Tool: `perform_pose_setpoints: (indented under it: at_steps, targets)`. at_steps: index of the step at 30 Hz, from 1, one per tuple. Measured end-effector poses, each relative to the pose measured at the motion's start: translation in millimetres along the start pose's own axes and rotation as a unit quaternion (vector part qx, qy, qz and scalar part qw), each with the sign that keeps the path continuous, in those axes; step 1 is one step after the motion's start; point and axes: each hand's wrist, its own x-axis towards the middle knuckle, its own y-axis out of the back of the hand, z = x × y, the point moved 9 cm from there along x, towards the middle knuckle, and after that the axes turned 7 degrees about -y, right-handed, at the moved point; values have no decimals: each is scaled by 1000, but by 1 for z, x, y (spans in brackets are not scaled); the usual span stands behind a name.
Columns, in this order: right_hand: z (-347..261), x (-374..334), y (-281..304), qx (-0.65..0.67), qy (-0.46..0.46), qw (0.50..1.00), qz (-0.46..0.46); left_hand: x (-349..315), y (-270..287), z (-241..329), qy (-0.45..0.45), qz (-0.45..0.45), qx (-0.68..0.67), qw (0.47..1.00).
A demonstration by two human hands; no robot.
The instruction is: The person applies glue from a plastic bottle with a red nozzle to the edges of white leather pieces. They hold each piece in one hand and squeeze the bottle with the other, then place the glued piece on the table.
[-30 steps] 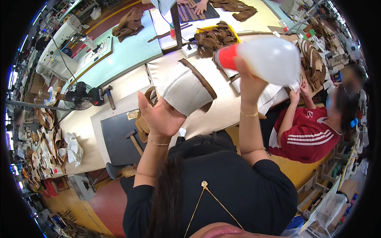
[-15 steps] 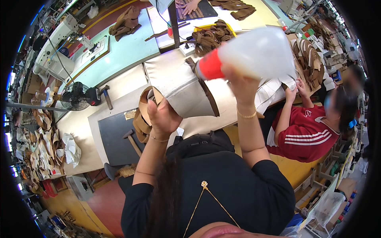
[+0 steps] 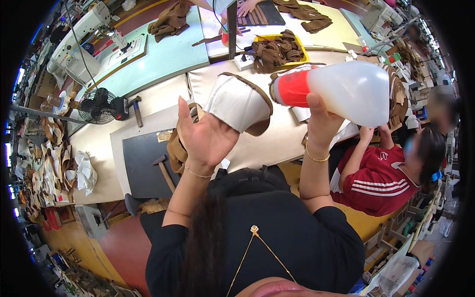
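Firstly, at the far left, brown and white cut pieces (image 3: 55, 171) are heaped beside a crumpled white bundle (image 3: 86, 173). Beyond them stands a white sewing machine (image 3: 74, 57), with a black fan (image 3: 98, 111) near the edge of the beige table (image 3: 96, 148). A blue-headed hammer (image 3: 137, 111) lies just right of the fan. Further right, a dark mat (image 3: 143, 158) bears a wooden-handled hammer (image 3: 164, 173); a folded brown piece (image 3: 175, 153) lies beside it, partly behind the left wrist.

Centrally, the left hand (image 3: 209, 141) holds a curved white piece (image 3: 238, 103) with brown edging, raised above the table. Its thumb stands wide of the piece; the fingertips are hidden behind it. Behind, a yellow tray (image 3: 303, 59) contains brown strips (image 3: 284, 47).

Right of the white piece, the right hand (image 3: 324, 121) is closed around a translucent bottle (image 3: 354, 91) with a red band. The bottle is held nearly level, narrow end leftward, just beside the white piece; contact cannot be determined. At the far right, a co-worker in a red shirt (image 3: 378, 178) sits at the table, both hands partly hidden.
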Motion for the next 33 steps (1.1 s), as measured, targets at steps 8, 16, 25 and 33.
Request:
perform_pose_setpoints:
  at_steps: [8, 16, 25, 33]
  targets:
    - [-9, -29, -55, -78, 80, 983, -143, -2, -20, -16, 43, -75, 36, 996]
    - [8, -28, -58, -89, 43, 976, -194, -8, -25, -19, 64, -110, 12, 992]
    - [18, -36, -40, -99, 45, 972, -209, -5, -29, -14, 27, -90, -28, 995]
    - [5, -38, -45, -92, 21, 962, -256, -8, -27, -17, 40, -107, -53, 992]
